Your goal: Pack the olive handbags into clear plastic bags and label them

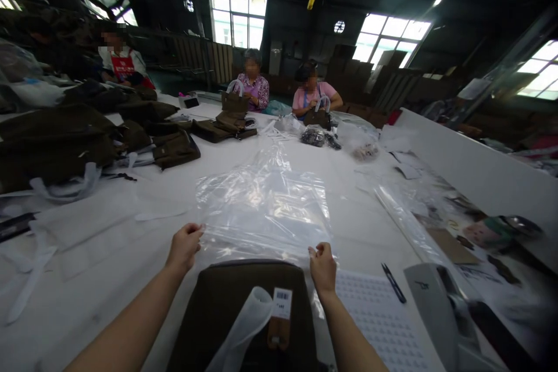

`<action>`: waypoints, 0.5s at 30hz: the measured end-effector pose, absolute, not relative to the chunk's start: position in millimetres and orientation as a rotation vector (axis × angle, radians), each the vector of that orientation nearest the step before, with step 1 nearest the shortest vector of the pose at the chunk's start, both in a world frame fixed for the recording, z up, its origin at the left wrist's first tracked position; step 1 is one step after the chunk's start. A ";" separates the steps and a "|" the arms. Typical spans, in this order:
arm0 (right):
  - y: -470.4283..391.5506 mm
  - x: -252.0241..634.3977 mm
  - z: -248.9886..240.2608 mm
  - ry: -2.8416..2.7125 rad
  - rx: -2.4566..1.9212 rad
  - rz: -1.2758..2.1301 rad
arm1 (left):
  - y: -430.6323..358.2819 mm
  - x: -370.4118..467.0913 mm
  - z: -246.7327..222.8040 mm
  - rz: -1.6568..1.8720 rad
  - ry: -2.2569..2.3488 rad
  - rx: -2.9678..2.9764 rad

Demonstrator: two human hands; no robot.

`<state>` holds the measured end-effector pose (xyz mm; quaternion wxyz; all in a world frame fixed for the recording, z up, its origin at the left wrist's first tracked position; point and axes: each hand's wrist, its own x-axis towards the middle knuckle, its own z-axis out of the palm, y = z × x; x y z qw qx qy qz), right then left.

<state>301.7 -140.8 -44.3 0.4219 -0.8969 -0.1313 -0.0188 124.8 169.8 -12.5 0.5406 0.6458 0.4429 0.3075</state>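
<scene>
A clear plastic bag (265, 203) lies flat on the white table in front of me. My left hand (185, 246) pinches its near left edge, with the fingers closed. At the near right edge my right hand (323, 267) grips the same plastic with thumb and fingers together. Below both hands, closest to me, is a dark brown fabric bag (218, 308). A white-wrapped strap (244, 325) curves over it, and a paper tag with a barcode (282, 302) lies beside the strap. The near end of the brown bag runs out of view.
Thread snips (393, 283) lie on a printed label sheet (377, 319) at my right, near a grey tape dispenser (436, 308). Dark brown bags (56, 139) are heaped at the left. Across the table, people (257, 90) handle similar bags. A white board (471, 163) borders the right side.
</scene>
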 end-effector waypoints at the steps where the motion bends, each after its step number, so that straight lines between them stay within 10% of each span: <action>1: -141.3 300.7 -45.7 -0.278 -2.193 -0.061 | 169.2 123.4 -17.7 0.777 1.103 1.403; 15: -133.8 277.5 -65.4 -0.097 -1.453 0.339 | 143.1 80.4 -54.4 0.776 0.990 0.932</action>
